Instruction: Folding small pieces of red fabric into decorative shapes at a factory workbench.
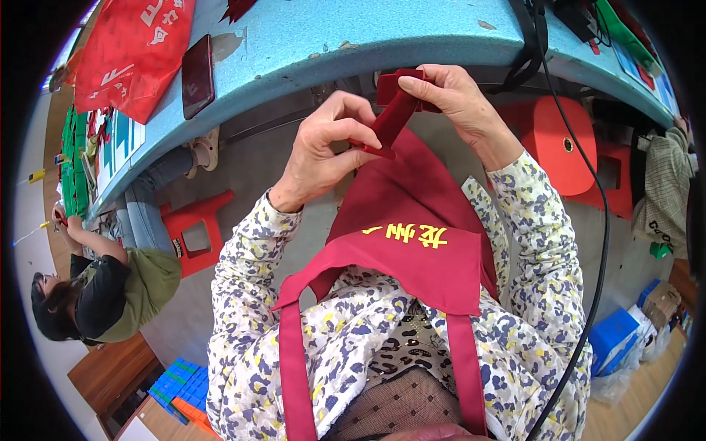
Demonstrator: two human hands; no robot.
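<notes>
Nearest the lens, dark mesh fabric is lying over the person's lap, with two long straps of a dark red cloth bag running down past it on either side. The bag is draping from the lap up toward the hands, its folded edge crossing the patterned sleeves. Above it, the curved edge of the blue surface is bending across the top of the view, and the hands are working just below that edge, in the gap between the surface and the body. Open floor is lying to the left of the arms, down to a red stool; on the right a black cable is hanging from the surface and running close beside the right forearm, with another red stool behind it.

The left hand is raised with the wrist bent back, thumb and fingers pinching the lower end of a narrow red strip at the bag's top. The right hand is reaching in from the right, fingertips closing on the strip's upper, folded end. A dark phone and red printed fabric are lying on the surface, well apart from the hands. Another person is sitting at far left
</notes>
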